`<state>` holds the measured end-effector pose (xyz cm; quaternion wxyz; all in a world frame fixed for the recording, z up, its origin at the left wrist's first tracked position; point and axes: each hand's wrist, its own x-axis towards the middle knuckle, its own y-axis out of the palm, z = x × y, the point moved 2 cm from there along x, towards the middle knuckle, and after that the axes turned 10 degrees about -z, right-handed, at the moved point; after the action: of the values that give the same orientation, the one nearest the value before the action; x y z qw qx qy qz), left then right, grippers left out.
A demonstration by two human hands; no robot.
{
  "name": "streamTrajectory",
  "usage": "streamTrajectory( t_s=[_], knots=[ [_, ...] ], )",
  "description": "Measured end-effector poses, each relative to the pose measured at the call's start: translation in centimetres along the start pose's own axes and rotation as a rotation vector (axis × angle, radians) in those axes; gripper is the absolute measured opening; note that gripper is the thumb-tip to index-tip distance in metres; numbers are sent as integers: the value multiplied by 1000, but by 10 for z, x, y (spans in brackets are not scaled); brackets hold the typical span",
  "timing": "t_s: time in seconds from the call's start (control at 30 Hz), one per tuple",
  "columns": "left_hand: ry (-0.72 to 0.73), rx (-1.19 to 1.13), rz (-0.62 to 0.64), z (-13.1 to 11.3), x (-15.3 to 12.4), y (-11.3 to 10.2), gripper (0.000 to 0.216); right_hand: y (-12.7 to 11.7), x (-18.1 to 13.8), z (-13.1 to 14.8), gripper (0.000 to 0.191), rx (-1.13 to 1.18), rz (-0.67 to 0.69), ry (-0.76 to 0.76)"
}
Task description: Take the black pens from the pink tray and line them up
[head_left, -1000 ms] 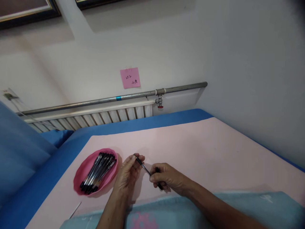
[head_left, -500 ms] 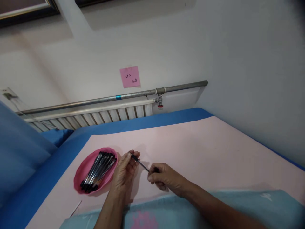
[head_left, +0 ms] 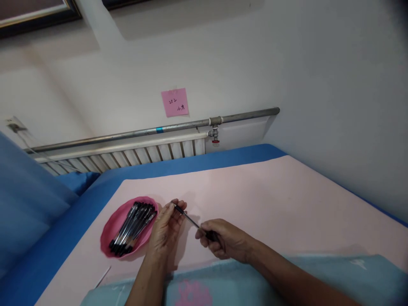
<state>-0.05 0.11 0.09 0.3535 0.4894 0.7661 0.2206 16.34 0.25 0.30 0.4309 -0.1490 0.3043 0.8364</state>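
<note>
A slim pen (head_left: 190, 219) with a black grip and a clear barrel slants between my hands above the pink sheet. The thumb and fingers of my left hand (head_left: 166, 225) close on its tip end. My right hand (head_left: 225, 239) pinches the other end. A black piece (head_left: 211, 235), perhaps a cap or the pen's end, shows inside the right fingers; which one I cannot tell. Left of my left hand, several black-and-clear pens (head_left: 134, 227) lie bundled in a pink scalloped dish (head_left: 107, 227).
The pink sheet (head_left: 270, 199) lies over a blue surface (head_left: 223, 154) against the wall. A thin white stick (head_left: 102, 276) lies in front of the dish. Light-blue cloth (head_left: 318, 267) covers the near edge. Behind are a radiator (head_left: 153, 153) and a metal pipe (head_left: 127, 135).
My right fingers have shifted and opened slightly around the pen's end, so more of the black piece shows. My left hand and the dish of pens stay nearly the same.
</note>
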Motion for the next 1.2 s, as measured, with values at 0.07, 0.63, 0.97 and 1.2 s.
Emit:
streamTrajectory(
  t_s=[0.07,0.63,0.97,1.2],
  knots=[
    [-1,1,6,0,0,0,13,0,0,0,16,-23,-45,-54],
    [-6,2,3,2,1,1,17,2,0,-1,19,13,-55,-110],
    [-12,-3,2,2,1,1,15,0,3,-3,18,-23,-91,-148],
    [-10,-18,-20,2,1,0,13,-1,4,-4,12,-63,-135,-175]
  ],
)
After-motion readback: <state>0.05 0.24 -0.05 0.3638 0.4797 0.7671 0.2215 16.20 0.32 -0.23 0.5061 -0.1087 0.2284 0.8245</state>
